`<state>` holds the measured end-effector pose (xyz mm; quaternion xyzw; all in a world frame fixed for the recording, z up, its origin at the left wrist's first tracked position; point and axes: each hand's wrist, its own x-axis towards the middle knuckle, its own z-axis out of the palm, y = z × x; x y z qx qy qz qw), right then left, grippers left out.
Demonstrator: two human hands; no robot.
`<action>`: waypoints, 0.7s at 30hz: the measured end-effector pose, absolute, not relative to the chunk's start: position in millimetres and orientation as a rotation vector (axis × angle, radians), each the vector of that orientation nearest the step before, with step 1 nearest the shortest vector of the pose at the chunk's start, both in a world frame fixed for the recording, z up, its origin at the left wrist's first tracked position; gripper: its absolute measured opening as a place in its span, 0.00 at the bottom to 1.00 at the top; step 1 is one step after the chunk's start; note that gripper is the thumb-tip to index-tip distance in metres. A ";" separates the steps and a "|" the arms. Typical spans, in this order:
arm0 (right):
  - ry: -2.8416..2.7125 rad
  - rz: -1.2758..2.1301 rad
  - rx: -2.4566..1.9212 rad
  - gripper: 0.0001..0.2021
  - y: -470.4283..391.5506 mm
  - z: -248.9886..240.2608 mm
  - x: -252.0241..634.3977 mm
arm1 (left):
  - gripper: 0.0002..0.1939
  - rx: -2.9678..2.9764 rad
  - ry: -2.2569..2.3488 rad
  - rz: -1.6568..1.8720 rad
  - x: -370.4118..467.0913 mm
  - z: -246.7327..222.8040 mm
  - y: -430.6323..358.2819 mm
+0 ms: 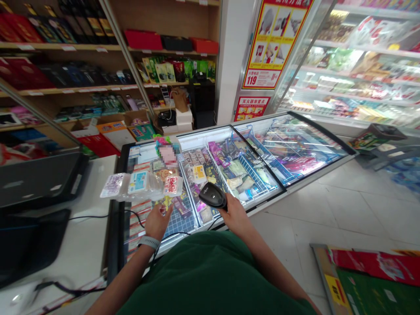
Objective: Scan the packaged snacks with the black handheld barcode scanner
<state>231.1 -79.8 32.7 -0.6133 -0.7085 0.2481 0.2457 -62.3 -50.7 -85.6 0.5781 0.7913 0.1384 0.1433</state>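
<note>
My right hand (232,213) is wrapped round the handle of a black barcode scanner (212,195), held above the glass-topped freezer (262,204). Over the freezer's left part, my left hand (159,220) has its fingers apart and holds nothing; a grey band circles that wrist. Just beyond it, clear plastic packs lie on the glass: one with a purple-printed label (114,185), one with a blue label (138,182), and one with red print (173,186). A pack with a yellow-orange label (198,174) is left of the scanner's far side.
A black device (39,179) sits on the white counter (93,192) at left, with cables running towards the freezer. Shelves (82,47) of boxes and bottles stand behind. A refrigerated display (361,78) is at back right. Boxed goods (377,284) stand at lower right.
</note>
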 end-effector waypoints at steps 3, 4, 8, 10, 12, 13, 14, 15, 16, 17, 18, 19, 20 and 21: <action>-1.931 0.676 -1.659 0.08 -79.9 31.3 230.7 | 0.20 1.717 2.154 0.308 -55.9 -83.5 -52.7; -1.928 0.677 -1.657 0.08 -80.0 31.1 230.8 | 0.19 1.745 2.111 0.311 -51.9 -82.7 -51.8; -1.916 0.680 -1.666 0.08 -81.4 32.7 232.8 | 0.17 1.826 1.973 0.324 -32.0 -79.9 -43.3; -1.906 0.682 -1.682 0.08 -82.9 34.0 234.3 | 0.17 1.843 1.941 0.344 -22.1 -78.9 -37.5; -1.897 0.683 -1.702 0.09 -84.7 34.4 236.0 | 0.20 1.850 1.919 0.372 -13.0 -78.4 -31.3; -1.893 0.683 -1.711 0.09 -85.6 33.9 236.9 | 0.22 1.850 1.911 0.388 -8.9 -78.4 -27.9; -1.888 0.681 -1.715 0.09 -86.4 33.1 237.9 | 0.24 1.850 1.905 0.404 -5.1 -78.7 -24.2; -1.884 0.677 -1.714 0.09 -87.2 31.8 238.9 | 0.26 1.848 1.900 0.417 -1.5 -79.3 -20.2; -1.879 0.672 -1.711 0.09 -87.8 30.3 240.0 | 0.28 1.847 1.897 0.428 2.0 -80.2 -15.8; -1.874 0.666 -1.707 0.10 -88.4 28.7 241.1 | 0.29 1.846 1.897 0.437 5.4 -81.2 -11.2; -1.870 0.661 -1.703 0.10 -88.9 27.1 242.2 | 0.31 1.845 1.899 0.444 8.8 -82.2 -6.3; -1.865 0.656 -1.703 0.10 -89.3 25.8 243.1 | 0.32 1.843 1.900 0.450 12.2 -83.3 -1.4; -1.858 0.653 -1.705 0.10 -89.7 24.9 244.1 | 0.33 1.839 1.902 0.455 15.6 -84.4 3.7; -1.851 0.653 -1.711 0.10 -90.0 24.5 244.9 | 0.34 1.834 1.904 0.462 19.2 -85.3 8.7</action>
